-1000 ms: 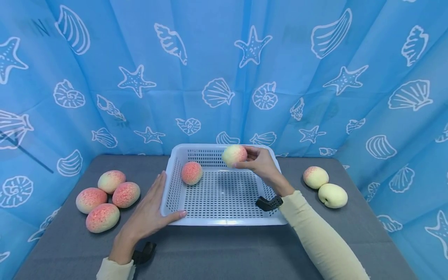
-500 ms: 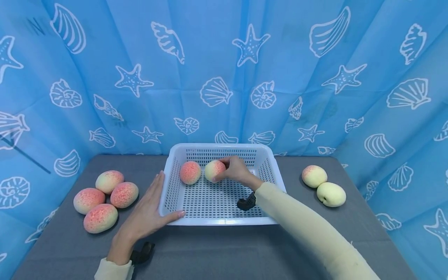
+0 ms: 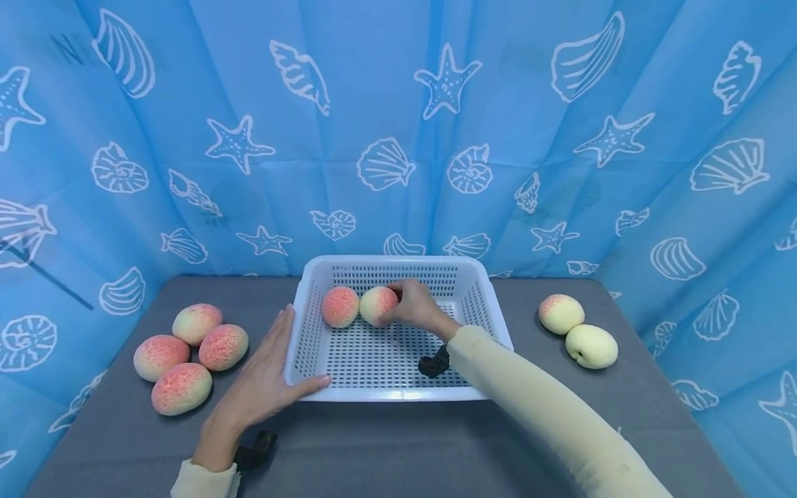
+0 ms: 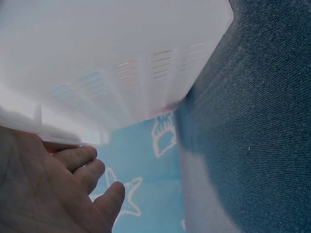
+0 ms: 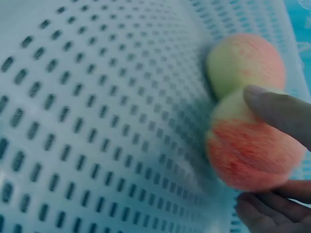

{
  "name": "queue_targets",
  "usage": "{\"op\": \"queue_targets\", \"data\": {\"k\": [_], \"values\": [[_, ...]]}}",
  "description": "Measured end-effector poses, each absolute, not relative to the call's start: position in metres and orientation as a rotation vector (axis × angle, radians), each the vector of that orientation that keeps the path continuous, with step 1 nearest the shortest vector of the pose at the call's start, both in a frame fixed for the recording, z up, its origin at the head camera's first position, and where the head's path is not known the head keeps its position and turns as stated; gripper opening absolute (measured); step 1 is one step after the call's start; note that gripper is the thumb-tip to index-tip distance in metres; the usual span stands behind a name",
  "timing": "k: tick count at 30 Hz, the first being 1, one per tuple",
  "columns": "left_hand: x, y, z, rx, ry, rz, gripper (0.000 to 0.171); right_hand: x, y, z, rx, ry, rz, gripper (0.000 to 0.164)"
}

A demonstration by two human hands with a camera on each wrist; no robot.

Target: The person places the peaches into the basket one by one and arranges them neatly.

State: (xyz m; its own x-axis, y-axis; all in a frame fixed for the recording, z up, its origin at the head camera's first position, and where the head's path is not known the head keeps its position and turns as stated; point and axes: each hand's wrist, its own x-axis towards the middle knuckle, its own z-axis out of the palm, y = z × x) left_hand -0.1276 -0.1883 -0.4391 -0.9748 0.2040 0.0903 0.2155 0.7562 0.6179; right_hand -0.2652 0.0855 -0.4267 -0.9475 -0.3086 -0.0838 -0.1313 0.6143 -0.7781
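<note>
In the head view, a white perforated plastic basket (image 3: 398, 395) stands at the middle of the table. My right hand (image 3: 418, 306) reaches inside it and grips a pink-and-cream peach (image 3: 376, 306) between thumb and fingers. That peach sits beside another, redder peach (image 3: 340, 307) at the back left of the basket; the right wrist view shows the gripped peach (image 5: 252, 145) against its neighbour (image 5: 243, 63). My left hand (image 3: 261, 377) rests along the basket's left side with straight fingers, its thumb over the front rim. The left wrist view shows its fingers (image 4: 87, 174) beside the basket wall (image 4: 121, 58).
Several peaches (image 3: 182, 389) lie grouped on the grey table (image 3: 398, 449) at the left. Two paler peaches, one blushed (image 3: 561, 314) and one nearly all cream (image 3: 591, 346), lie at the right. A blue shell-patterned curtain (image 3: 398, 124) hangs behind the table.
My right hand has carried the peach left and down, from above the basket's back right to beside the redder peach inside. My left hand has stayed at the basket's edge.
</note>
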Motion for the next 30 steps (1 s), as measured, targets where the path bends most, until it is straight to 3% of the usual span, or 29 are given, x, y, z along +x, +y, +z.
{"op": "queue_targets", "data": {"k": [6,15,30], "values": [[-0.1274,-0.1872,-0.4391,-0.350,-2.931,-1.014,0.126,-0.2675,0.0962,-0.4238,-0.307,2.571,-1.270,0.075],[-0.1291,-0.1877,-0.4392,-0.364,-2.924,-1.038,0.126,-0.2686,0.0899,-0.4270,-0.388,2.704,-1.179,0.066],[-0.1271,-0.1865,-0.4385,-0.336,-2.937,-1.034,0.126,-0.2679,0.0910,-0.4232,-0.287,2.709,-1.152,0.077]]}}
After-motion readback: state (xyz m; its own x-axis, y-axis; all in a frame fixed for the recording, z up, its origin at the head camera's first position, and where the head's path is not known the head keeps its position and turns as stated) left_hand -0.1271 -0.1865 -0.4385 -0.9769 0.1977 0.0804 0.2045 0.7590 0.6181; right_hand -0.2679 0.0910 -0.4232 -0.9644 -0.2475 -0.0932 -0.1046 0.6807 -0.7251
